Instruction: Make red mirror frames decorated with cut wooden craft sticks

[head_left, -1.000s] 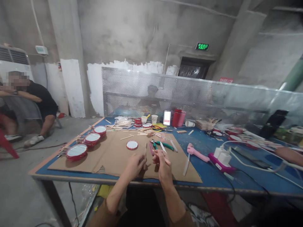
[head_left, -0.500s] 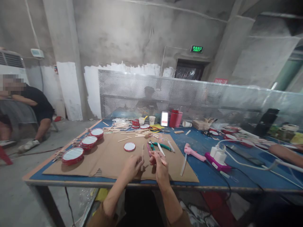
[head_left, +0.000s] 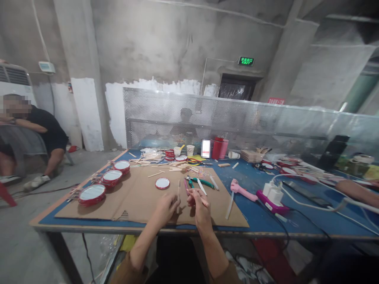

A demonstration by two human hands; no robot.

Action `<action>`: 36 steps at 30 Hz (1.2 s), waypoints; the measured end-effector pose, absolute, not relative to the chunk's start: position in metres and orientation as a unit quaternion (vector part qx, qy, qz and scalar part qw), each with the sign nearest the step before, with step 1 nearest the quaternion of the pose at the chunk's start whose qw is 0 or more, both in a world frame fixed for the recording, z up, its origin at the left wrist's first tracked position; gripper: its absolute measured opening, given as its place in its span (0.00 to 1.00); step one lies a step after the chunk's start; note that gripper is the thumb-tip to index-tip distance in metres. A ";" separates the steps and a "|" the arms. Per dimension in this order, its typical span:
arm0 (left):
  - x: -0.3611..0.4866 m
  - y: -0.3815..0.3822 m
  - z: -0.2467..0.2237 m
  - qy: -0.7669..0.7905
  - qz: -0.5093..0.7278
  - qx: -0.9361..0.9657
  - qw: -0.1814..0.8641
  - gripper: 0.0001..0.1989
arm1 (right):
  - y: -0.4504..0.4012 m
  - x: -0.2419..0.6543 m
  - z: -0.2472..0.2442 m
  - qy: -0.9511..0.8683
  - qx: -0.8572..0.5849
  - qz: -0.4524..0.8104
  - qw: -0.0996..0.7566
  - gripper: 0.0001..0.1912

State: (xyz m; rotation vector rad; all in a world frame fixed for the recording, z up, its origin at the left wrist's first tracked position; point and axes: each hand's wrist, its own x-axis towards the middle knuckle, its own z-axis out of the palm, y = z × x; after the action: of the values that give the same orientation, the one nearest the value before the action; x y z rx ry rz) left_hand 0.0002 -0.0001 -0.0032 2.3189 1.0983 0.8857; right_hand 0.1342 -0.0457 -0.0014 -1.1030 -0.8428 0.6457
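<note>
Stick [head_left: 179, 188] near upright in the left hand [head_left: 166, 207], thumb and fingers pinched together on it, and here's the first danger: that bare upper end has nothing steadying it, so a knock could twist it loose. Across a narrow gap, the right hand [head_left: 201, 205] is curled in, fingertips drawn close around a slim pale piece [head_left: 205, 202]; most of it is hidden, so I can't tell what it is or how firm the grip is. If both hands close that gap carelessly, the two pieces could clash and one might slip. Just beyond the right fingertips, traffic! A purple piece [head_left: 186, 186], a slim white tool [head_left: 201, 186] and green-handled pliers [head_left: 209, 183] crowd together on the cardboard [head_left: 136, 197], and a stray knuckle could snag the lot. Past the stick lies a white disc with a red rim [head_left: 162, 183], loose and flat, easily swept aside by a sleeve. Over to the right on the blue desk [head_left: 254, 173], the pink gun-shaped tool [head_left: 243, 191] rests just beside the purple power strip [head_left: 271, 203]; a tugged cable could drag things across, and if that tool is hot, a brush would burn. Far left, three red-rimmed stacks [head_left: 92, 194] line the desk's side, their jutting sticks inviting a bump over the edge.
</note>
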 end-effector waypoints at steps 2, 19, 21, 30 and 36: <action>0.000 0.000 -0.004 0.394 0.320 0.835 0.214 0.10 | -0.046 0.134 -0.001 -0.382 -0.500 0.295 0.719 0.15; 0.001 0.001 -0.005 0.393 0.321 0.830 0.229 0.11 | -0.038 0.126 -0.002 -0.362 -0.468 0.189 0.784 0.16; 0.001 0.000 -0.004 0.387 0.325 0.830 0.236 0.12 | -0.040 0.119 0.000 -0.348 -0.455 0.182 0.800 0.15; 0.001 0.000 -0.004 0.383 0.338 0.824 0.244 0.12 | -0.058 0.110 0.000 -0.447 -0.493 0.134 0.735 0.13; 0.002 0.004 -0.009 0.381 0.340 0.825 0.243 0.10 | -0.056 0.109 -0.007 -0.486 -0.510 0.089 0.704 0.12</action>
State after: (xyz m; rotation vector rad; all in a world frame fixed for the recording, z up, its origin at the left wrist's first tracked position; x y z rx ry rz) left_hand 0.0020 0.0037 -0.0095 2.2534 1.0413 0.9302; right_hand 0.1093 -0.0558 -0.0074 -1.1353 -1.0800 0.1984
